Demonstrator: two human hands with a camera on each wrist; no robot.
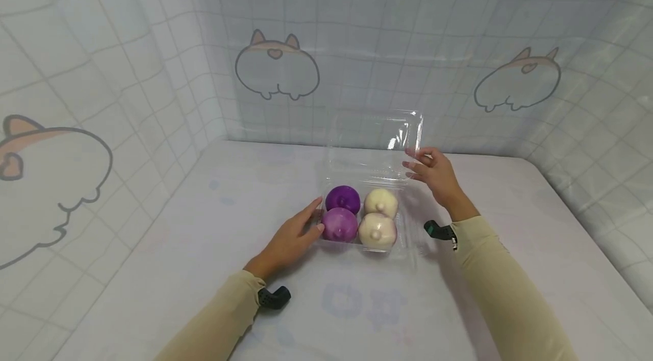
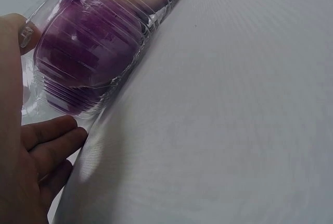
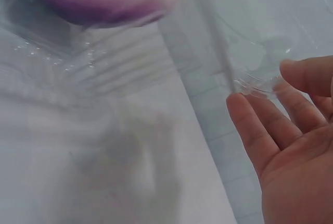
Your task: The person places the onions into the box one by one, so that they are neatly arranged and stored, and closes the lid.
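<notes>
A clear plastic clamshell box point(image 1: 403, 236) stands on the table with its lid point(image 1: 367, 145) raised at the back. Inside sit two purple onion-like vegetables point(image 1: 340, 225) and two creamy white ones point(image 1: 377, 231), each with a small nub on top. My left hand point(image 1: 291, 239) is at the box's left side, thumb by the rim; in the left wrist view its fingers point(image 2: 54, 130) lie fairly straight near the ribbed base. My right hand point(image 1: 433, 175) holds the lid's right edge; the right wrist view shows the thumb point(image 3: 307, 75) and fingertips around the lid's corner.
A pale cloth with faint prints covers the table point(image 1: 204, 270). Behind it hangs a white grid-patterned curtain point(image 1: 398, 55) with cartoon animal drawings, and the same sheeting rises on both sides. The raised lid is close to the back curtain.
</notes>
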